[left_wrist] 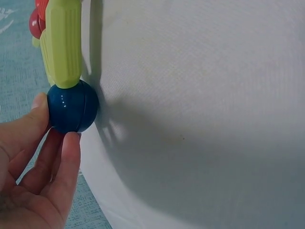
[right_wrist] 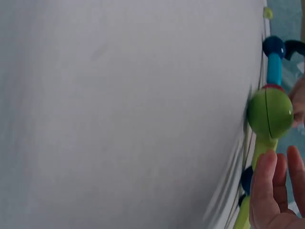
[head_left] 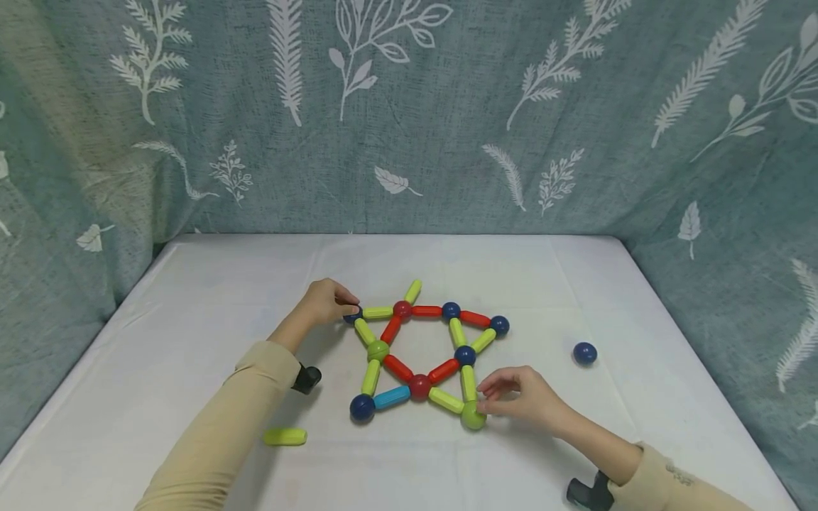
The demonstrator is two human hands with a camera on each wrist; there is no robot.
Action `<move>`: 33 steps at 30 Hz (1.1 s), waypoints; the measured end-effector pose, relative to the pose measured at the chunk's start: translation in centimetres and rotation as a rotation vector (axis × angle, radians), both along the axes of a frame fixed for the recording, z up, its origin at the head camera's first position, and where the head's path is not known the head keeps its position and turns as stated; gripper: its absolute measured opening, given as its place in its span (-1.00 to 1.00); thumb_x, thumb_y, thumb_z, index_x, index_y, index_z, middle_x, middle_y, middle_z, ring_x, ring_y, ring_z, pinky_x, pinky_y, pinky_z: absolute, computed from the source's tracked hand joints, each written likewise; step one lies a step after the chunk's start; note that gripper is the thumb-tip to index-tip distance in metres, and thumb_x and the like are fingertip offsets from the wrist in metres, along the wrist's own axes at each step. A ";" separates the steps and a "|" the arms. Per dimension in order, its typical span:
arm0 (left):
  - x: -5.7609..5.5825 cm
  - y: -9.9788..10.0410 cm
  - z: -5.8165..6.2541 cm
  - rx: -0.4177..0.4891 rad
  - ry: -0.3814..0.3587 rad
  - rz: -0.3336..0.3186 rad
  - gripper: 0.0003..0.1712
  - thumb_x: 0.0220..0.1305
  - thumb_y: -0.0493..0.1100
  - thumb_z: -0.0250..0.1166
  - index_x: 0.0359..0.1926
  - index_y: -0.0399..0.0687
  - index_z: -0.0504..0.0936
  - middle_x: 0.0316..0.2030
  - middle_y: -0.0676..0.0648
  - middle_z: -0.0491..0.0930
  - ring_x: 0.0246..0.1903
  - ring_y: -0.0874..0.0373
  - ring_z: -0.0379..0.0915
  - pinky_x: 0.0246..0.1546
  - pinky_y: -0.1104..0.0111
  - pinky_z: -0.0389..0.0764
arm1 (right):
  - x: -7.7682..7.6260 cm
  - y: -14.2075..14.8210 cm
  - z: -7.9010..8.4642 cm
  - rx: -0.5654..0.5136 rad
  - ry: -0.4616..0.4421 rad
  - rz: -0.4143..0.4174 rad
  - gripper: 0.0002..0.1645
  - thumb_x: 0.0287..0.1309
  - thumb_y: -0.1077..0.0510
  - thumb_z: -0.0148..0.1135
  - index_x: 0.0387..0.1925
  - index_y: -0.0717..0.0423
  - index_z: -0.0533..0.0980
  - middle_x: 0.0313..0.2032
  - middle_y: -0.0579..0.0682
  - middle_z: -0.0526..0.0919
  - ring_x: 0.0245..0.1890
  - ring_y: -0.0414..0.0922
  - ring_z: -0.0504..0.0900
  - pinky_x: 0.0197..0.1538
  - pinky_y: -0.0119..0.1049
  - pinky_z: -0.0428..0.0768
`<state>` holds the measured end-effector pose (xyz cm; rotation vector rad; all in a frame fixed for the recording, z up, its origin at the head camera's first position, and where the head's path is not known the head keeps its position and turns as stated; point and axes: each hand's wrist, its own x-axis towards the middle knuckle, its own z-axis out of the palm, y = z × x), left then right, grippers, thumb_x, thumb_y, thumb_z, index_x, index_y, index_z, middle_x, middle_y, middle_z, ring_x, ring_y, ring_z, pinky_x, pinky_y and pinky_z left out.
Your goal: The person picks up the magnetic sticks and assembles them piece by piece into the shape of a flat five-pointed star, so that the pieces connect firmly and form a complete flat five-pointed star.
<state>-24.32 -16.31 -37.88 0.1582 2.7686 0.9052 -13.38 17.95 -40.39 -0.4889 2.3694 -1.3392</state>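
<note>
A flat figure of coloured rods and balls lies on the white table, with red rods (head_left: 427, 311) around its middle and lime green rods (head_left: 446, 400) reaching outward. At its far left corner my left hand (head_left: 327, 301) pinches a dark blue ball (left_wrist: 72, 107) between thumb and fingers; a lime rod (left_wrist: 65, 45) meets that ball in the left wrist view. My right hand (head_left: 524, 397) is beside the green ball (head_left: 473, 416) at the near right corner, its fingertips right at the ball's edge and its fingers loosely bent. A light blue rod (head_left: 392, 397) joins a near-left blue ball (head_left: 362, 407).
One loose lime rod (head_left: 285, 436) lies near my left forearm. To the right, a single dark blue ball (head_left: 584, 353) sits apart on the white cloth (head_left: 639, 426). A leaf-patterned green curtain (head_left: 409, 142) hangs behind the table and along both sides.
</note>
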 end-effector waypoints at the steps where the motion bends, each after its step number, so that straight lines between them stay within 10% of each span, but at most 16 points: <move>1: 0.0 0.0 0.0 0.000 0.003 -0.004 -0.78 0.17 -0.24 0.26 -0.20 -0.29 0.67 -0.22 -0.21 0.62 -0.15 -0.07 0.50 -0.12 0.19 0.50 | 0.1 -0.2 -0.1 0.011 0.007 0.009 -0.70 -0.09 0.11 0.40 -0.31 0.21 0.60 -0.43 -0.07 0.63 -0.36 -0.13 0.55 -0.20 -0.29 0.48; 18: 0.7 -0.5 0.1 -0.070 0.026 -0.060 -0.83 0.13 -0.24 0.30 -0.27 -0.25 0.69 -0.32 -0.12 0.66 -0.26 0.01 0.53 -0.21 0.24 0.54 | 0.2 -1.1 0.6 0.163 0.089 -0.006 -0.78 -0.18 0.10 0.45 -0.51 0.09 0.56 -0.53 -0.17 0.55 -0.45 -0.20 0.48 -0.36 -0.40 0.47; 33: 6.6 -1.8 0.3 0.012 0.022 -0.130 -0.80 0.05 -0.22 0.35 -0.32 -0.30 0.67 -0.41 -0.09 0.65 -0.39 0.10 0.57 -0.37 0.32 0.57 | -4.3 1.0 0.8 0.255 0.052 -0.238 -0.81 -0.14 0.20 0.40 -0.40 0.16 0.61 -0.40 -0.06 0.61 -0.37 -0.14 0.55 -0.35 -0.31 0.53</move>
